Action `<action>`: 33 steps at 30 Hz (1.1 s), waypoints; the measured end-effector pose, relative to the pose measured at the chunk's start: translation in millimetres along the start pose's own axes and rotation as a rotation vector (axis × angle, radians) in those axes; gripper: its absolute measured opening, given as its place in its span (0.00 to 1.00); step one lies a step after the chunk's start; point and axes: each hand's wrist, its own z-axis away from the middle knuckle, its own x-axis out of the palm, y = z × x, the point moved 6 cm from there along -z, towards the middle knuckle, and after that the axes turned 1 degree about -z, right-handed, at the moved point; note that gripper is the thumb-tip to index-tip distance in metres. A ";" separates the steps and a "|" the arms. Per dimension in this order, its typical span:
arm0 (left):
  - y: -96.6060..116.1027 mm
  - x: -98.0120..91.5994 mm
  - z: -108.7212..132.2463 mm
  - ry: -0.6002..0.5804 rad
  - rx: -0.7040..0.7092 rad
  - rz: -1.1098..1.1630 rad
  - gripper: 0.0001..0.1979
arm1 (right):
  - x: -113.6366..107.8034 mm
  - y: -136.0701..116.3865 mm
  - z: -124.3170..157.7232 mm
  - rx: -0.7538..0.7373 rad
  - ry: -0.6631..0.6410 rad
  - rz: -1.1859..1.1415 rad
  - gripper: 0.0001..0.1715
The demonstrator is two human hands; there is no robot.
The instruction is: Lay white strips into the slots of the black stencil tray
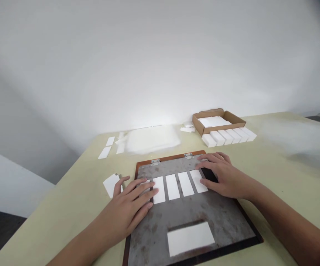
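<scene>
A grey metal plate (154,225) hinged to a brown-edged board lies in front of me, with a row of rectangular openings. White cards (172,187) show in these openings. My left hand (133,201) rests with spread fingers at the row's left end, its fingertips on the leftmost cards. At the right end, my right hand (223,175) lies palm down with fingers apart. Its thumb and fingertips touch or hover by the rightmost white card (199,181), beside a dark opening (209,174) partly hidden under the hand. Nearer me, a larger white rectangle (191,239) shows on the plate.
Loose white cards (111,184) lie left of the board, with more white pieces (105,152) farther back. A cardboard box (223,127) holding white cards stands at the back right. Several white stacks (227,136) line its front. Two hinges (155,162) join the plate's far edge.
</scene>
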 end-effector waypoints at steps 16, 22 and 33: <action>9.2 -3.5 -5.0 0.028 0.132 0.092 0.22 | -2.0 1.9 0.5 -0.011 0.029 0.009 0.15; 10.9 0.3 -5.1 -0.045 0.145 0.174 0.20 | -3.5 1.1 0.8 -0.014 0.039 0.002 0.15; 8.8 -17.9 -40.7 -0.111 0.085 0.304 0.14 | -1.0 6.8 -2.6 -0.021 0.056 -0.062 0.14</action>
